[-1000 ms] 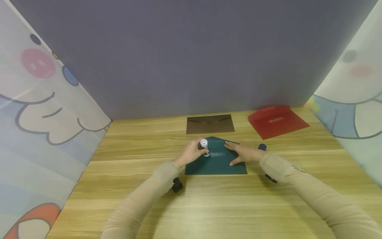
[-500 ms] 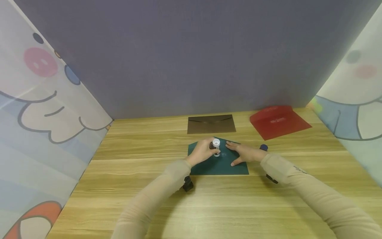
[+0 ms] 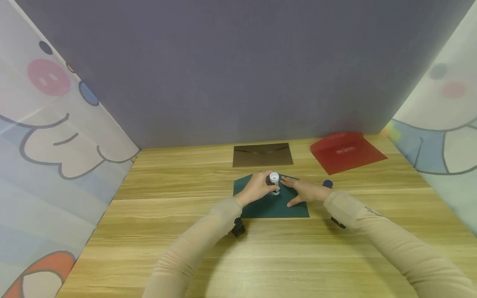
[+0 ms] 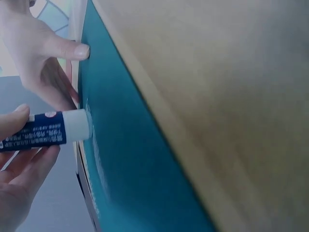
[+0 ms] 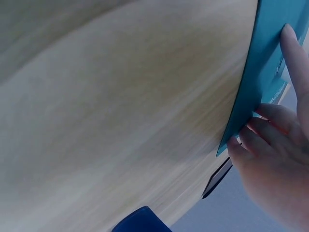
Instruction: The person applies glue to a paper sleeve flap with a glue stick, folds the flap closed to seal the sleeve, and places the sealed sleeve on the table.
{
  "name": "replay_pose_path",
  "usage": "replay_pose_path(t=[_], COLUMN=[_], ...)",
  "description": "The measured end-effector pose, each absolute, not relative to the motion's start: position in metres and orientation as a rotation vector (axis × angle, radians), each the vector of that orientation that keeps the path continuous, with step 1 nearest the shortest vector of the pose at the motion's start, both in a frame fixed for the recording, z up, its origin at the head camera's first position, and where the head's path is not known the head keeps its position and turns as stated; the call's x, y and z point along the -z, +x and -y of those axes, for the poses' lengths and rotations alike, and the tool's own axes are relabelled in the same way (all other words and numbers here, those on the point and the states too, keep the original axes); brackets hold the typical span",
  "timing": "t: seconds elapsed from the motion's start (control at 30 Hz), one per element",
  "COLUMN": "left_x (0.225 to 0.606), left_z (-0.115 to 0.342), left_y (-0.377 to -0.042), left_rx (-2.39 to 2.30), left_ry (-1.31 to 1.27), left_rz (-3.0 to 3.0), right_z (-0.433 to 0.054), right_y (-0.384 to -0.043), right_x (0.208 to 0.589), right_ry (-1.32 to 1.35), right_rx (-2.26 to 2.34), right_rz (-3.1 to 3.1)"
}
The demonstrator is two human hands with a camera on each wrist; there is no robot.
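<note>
A dark green envelope (image 3: 257, 209) lies on the wooden table in the head view, its flap side toward the back. My left hand (image 3: 257, 187) grips a glue stick (image 4: 36, 131) with a dark blue label and white end, held upright over the envelope. In the left wrist view the white end meets the paper beside a whitish smear of glue (image 4: 99, 164). With fingers spread, my right hand (image 3: 303, 191) rests on the envelope's right part. In the right wrist view its fingertips touch the green paper.
Behind the green envelope lies a brown envelope (image 3: 262, 156). A red envelope (image 3: 348, 153) with its flap raised lies at the back right. A blue cap (image 3: 328, 183) stands beside my right wrist. A grey panel (image 3: 238, 74) closes off the table's back.
My left hand has slid the glue stick rightward across the green envelope, closer to my right hand. The right hand has stayed in place.
</note>
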State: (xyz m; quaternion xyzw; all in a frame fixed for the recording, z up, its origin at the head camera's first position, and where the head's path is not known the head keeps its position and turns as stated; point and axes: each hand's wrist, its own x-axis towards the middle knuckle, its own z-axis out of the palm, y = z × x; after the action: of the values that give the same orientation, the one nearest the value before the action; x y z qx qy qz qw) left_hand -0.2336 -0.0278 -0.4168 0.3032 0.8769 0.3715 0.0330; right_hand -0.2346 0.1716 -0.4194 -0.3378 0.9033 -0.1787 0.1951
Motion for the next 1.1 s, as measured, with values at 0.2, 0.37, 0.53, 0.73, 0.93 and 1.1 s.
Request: replay_pose_path(t=[0.2, 0.37, 0.53, 0.73, 0.93, 1.1], left_x=[0.413, 0.406, 0.396, 0.393, 0.399, 0.399], left_z=[0.036, 0.043, 0.049, 0.049, 0.053, 0.064], left_y=[-0.235, -0.232, -0.229, -0.225, -0.225, -0.226], left_rx=[-1.097, -0.914, -0.55, 0.079, 0.154, -0.203], left_ry=[0.874, 0.908, 1.055, 1.282, 1.325, 1.192], left_rz=[-2.685, -2.738, -2.814, -2.978, -3.1, -3.148], right_z=[-0.17, -0.17, -0.172, -0.172, -0.173, -0.173], right_y=[-0.235, -0.236, -0.235, -0.235, -0.235, -0.235], right_x=[0.42, 0.422, 0.421, 0.42, 0.42, 0.42], right_ry=[-0.938, -0.943, -0.937, -0.934, -0.938, -0.943], right_rx=[0.513, 0.525, 0.536, 0.547, 0.547, 0.538], right_rz=[-2.521, -2.518, -2.51, -2.506, -2.506, -2.501])
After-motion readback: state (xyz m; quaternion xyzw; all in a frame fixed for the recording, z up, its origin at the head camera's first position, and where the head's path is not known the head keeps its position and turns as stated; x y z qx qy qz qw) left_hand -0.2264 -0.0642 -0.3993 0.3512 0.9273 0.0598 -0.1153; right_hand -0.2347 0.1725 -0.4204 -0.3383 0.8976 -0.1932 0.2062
